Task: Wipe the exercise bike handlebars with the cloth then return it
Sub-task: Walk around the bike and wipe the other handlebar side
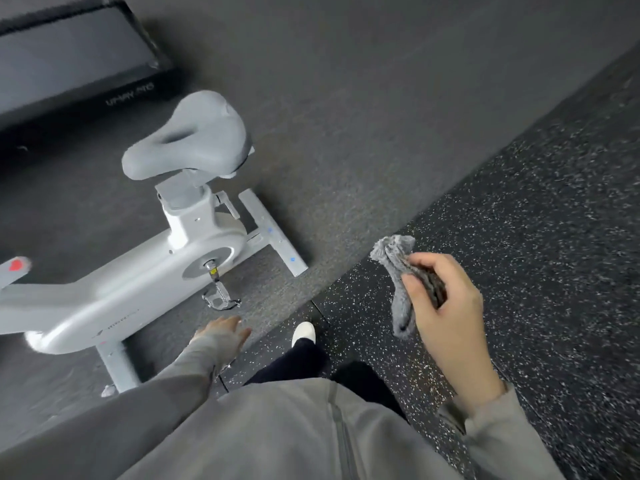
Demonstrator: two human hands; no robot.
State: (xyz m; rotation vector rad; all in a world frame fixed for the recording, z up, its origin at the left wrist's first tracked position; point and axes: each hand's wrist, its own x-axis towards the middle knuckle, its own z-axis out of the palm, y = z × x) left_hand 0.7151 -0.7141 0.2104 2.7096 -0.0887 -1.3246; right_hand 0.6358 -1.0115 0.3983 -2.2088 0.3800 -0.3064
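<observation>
A white exercise bike stands at the left, with a grey saddle on top and a metal pedal low on its near side. Its handlebars lie out of the frame to the left; only a grey part with a red mark shows at the edge. My right hand holds a bunched grey cloth above the speckled floor, well to the right of the bike. My left hand hangs low beside the bike's base, fingers apart, holding nothing.
A dark treadmill deck lies at the top left behind the bike. The bike's rear floor bar juts toward the speckled black rubber mat. My white shoe stands at the mat's edge.
</observation>
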